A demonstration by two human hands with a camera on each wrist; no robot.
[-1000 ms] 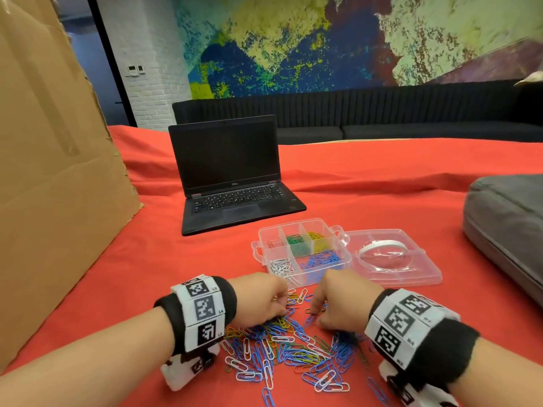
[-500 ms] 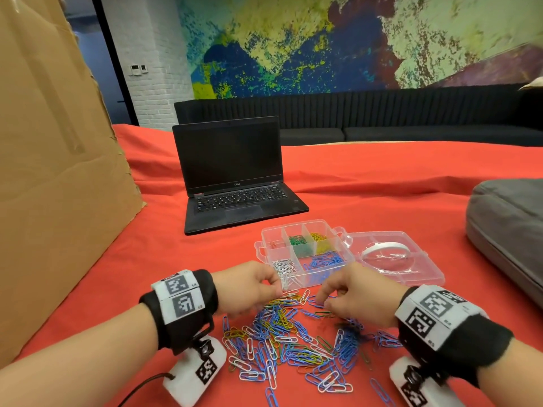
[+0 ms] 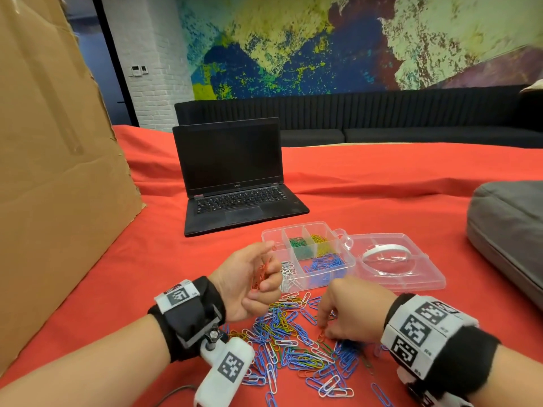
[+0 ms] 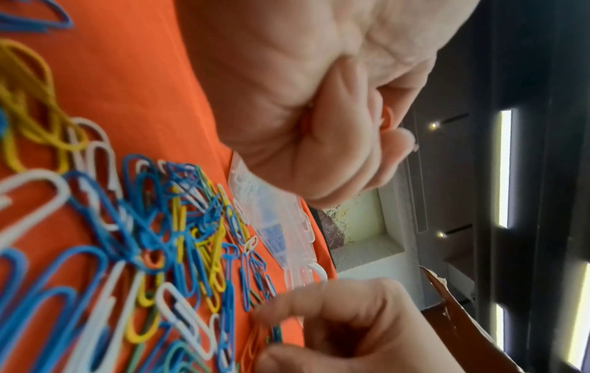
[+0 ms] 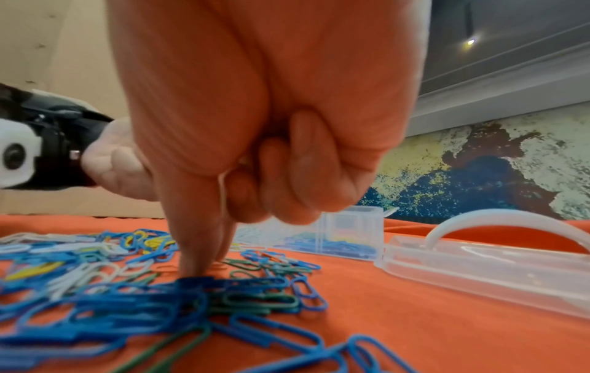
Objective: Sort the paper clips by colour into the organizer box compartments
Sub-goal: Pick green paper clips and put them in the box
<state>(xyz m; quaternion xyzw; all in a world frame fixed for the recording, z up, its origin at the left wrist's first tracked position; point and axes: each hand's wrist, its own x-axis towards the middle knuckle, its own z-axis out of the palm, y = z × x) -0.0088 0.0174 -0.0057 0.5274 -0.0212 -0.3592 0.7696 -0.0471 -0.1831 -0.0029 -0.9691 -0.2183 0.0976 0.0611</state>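
A mixed pile of blue, white, yellow, green and red paper clips (image 3: 296,345) lies on the red cloth in front of me. Just behind it stands the clear organizer box (image 3: 340,277), holding green clips (image 3: 298,245), yellow clips (image 3: 321,243), blue clips (image 3: 323,264) and white clips (image 3: 286,270) in separate compartments. My left hand (image 3: 266,268) is raised beside the box's left end, palm turned up, gripping several red clips (image 3: 260,274) (image 4: 387,121). My right hand (image 3: 323,330) (image 5: 198,267) is down on the pile, thumb and forefinger pinching a red clip (image 3: 321,335) that lies on the cloth.
The box's clear lid (image 3: 411,277) lies open to the right with a white ring (image 3: 385,249) in it. An open black laptop (image 3: 235,183) stands behind the box. A cardboard sheet (image 3: 53,171) rises at the left and a grey cushion (image 3: 511,230) lies at the right.
My left hand has lifted off the pile with red clips and turned palm up near the box. My right hand has drawn back and lowered its fingertips onto a red clip.
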